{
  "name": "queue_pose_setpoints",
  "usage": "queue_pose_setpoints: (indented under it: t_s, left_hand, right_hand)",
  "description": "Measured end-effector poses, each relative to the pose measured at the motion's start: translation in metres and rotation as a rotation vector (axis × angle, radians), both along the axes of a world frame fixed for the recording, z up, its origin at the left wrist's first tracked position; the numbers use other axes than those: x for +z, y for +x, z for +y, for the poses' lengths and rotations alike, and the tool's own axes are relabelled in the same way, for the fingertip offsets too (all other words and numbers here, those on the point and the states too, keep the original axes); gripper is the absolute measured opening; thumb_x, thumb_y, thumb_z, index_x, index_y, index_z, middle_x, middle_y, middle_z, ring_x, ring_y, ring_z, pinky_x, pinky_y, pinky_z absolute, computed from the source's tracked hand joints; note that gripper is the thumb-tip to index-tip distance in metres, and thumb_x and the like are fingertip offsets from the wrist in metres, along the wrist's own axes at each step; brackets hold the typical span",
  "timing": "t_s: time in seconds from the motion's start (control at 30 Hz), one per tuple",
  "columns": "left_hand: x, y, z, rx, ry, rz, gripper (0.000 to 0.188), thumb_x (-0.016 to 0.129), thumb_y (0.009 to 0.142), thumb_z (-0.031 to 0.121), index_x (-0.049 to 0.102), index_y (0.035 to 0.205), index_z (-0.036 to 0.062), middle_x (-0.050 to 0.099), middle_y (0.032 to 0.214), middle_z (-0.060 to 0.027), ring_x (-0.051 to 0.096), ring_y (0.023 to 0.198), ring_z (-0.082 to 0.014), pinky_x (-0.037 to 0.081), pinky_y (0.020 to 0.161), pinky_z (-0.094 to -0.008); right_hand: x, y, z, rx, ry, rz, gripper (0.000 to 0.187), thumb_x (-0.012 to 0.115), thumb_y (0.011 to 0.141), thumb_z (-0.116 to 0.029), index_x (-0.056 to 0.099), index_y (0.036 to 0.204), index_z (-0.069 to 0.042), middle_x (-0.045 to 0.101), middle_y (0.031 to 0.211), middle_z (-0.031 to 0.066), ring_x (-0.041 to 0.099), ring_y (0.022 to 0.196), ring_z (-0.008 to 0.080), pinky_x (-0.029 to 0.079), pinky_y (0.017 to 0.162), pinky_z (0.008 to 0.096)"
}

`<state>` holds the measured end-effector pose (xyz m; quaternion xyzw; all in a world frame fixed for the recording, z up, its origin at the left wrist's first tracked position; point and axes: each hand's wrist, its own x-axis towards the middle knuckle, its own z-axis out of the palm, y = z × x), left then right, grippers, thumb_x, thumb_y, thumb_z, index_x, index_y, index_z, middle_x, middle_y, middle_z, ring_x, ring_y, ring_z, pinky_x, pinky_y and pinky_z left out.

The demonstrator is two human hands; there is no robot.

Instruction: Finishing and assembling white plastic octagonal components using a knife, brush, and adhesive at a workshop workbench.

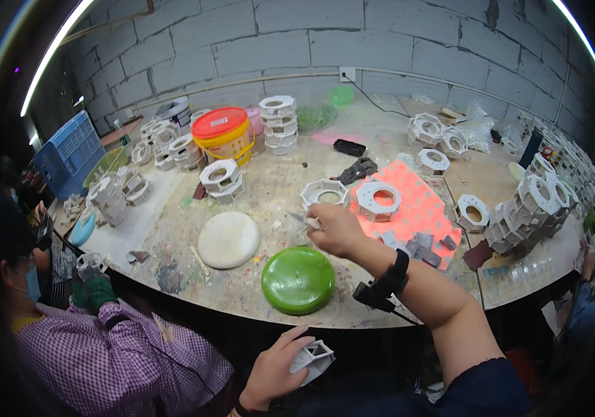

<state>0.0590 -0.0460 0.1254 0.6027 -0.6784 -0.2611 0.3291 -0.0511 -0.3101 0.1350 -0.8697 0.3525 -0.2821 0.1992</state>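
Observation:
Low at the table's front edge, my left hand (273, 372) grips a white octagonal frame (315, 356) with openings in its sides. My right hand (335, 231) is over the table with its fingers closed. A small, pale, blurred thing (304, 221) sticks out from those fingers; its kind is unclear. Just beyond this hand stands another white octagonal frame (324, 189). A further octagonal frame (379, 198) rests on a pink-orange dotted sheet (419, 201). Nearer me are a green round disc (299, 280) and a white round disc (228, 240).
Grey abrasive pieces (424, 249) lie on the sheet. A yellow bucket (224, 142) with a red lid stands among stacked frames. More frames (534, 208) are piled at right. At left a co-worker in a checked sleeve (123, 354) and green glove (93, 293) holds a frame. Behind is a block wall.

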Motion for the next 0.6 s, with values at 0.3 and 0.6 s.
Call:
queue_pose_setpoints:
  t_s: [0.3,0.6]
  left_hand:
    - [-0.001,0.007,-0.003,0.006,0.019,0.048,0.051,0.063,0.063,0.004,0.061,0.114,0.0033,0.057,0.125,-0.016,0.06,0.109,-0.0315,0.05,0.092,-0.035]
    - [0.01,0.026,-0.024,-0.013,-0.088,0.003,0.047,0.065,0.069,0.009,0.059,0.115,0.0033,0.06,0.118,-0.0152,0.064,0.098,-0.0325,0.053,0.083,-0.0356]
  right_hand:
    - [0.002,-0.001,-0.006,-0.079,0.044,-0.078,0.022,0.062,0.084,-0.024,0.058,0.088,-0.002,0.062,0.072,0.0205,0.062,0.074,0.0401,0.047,0.064,0.0484]
    - [0.01,-0.003,0.0,-0.053,-0.036,-0.192,0.021,0.062,0.087,-0.024,0.058,0.085,-0.004,0.06,0.068,0.0177,0.059,0.065,0.0381,0.044,0.058,0.046]
